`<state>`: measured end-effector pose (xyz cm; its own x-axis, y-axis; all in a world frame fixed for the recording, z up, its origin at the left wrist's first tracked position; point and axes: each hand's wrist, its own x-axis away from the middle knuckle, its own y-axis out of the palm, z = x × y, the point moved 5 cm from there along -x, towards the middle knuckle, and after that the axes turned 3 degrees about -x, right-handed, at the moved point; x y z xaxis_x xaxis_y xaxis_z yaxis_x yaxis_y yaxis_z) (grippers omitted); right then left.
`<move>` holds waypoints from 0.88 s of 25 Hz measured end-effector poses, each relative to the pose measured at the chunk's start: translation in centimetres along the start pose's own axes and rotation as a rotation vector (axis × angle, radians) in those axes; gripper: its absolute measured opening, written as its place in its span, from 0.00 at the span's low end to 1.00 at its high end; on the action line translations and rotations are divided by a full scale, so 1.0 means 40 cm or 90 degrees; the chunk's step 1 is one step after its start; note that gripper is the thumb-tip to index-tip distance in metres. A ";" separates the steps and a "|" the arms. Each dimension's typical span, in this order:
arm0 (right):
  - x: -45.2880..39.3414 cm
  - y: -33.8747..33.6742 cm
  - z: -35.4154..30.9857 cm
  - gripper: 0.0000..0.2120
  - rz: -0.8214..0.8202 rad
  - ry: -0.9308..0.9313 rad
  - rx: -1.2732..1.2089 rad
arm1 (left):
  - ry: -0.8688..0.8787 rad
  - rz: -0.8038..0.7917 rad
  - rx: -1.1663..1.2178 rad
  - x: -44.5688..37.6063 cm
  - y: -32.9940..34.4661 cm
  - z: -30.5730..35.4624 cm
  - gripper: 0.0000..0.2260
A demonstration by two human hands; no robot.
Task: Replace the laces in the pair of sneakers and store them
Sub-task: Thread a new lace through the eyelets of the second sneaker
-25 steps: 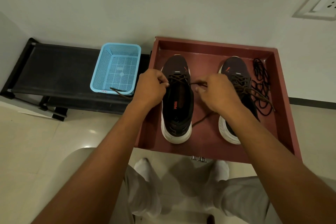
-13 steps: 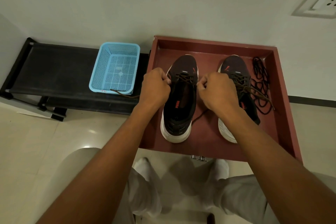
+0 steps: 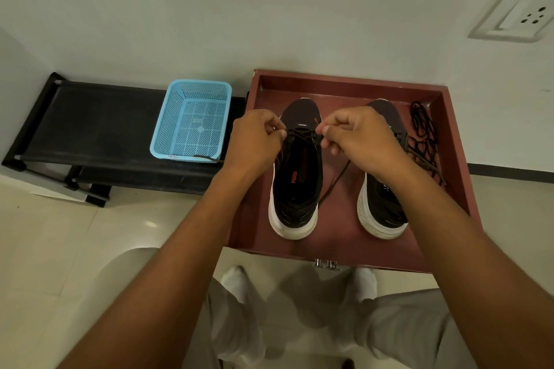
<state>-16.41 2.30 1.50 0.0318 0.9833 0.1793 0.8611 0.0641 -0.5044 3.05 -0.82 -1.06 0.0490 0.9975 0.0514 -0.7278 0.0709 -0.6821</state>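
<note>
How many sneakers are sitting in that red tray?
2. One sneaker stands left of centre in the red tray, where both hands work its lace. The other sneaker stands to its right, partly hidden by the right forearm.

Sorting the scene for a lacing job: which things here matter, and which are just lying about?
Job:
- left sneaker, its lace pinched by left hand and right hand
- right sneaker
- loose black laces
- red tray

Lying about:
- blue basket
- black bench
- wall socket

Both hands point(image 3: 254, 141) point(image 3: 359, 138) higher up the left sneaker point(image 3: 296, 171), nearer its toe-end lacing.
</note>
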 end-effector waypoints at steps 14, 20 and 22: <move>0.019 -0.035 -0.057 0.05 0.095 -0.084 0.053 | 0.094 0.017 -0.183 0.086 0.000 0.081 0.09; 0.006 -0.053 -0.048 0.06 0.162 -0.050 0.035 | 0.061 -0.197 0.043 0.126 0.091 0.089 0.12; -0.003 -0.060 -0.033 0.06 0.172 -0.030 0.008 | 0.071 -0.218 0.086 0.129 0.094 0.098 0.07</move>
<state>-17.82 1.81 3.79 0.2358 0.9718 -0.0016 0.8186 -0.1995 -0.5386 -2.10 4.57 -0.51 0.3744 0.9106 0.1747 -0.7397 0.4070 -0.5359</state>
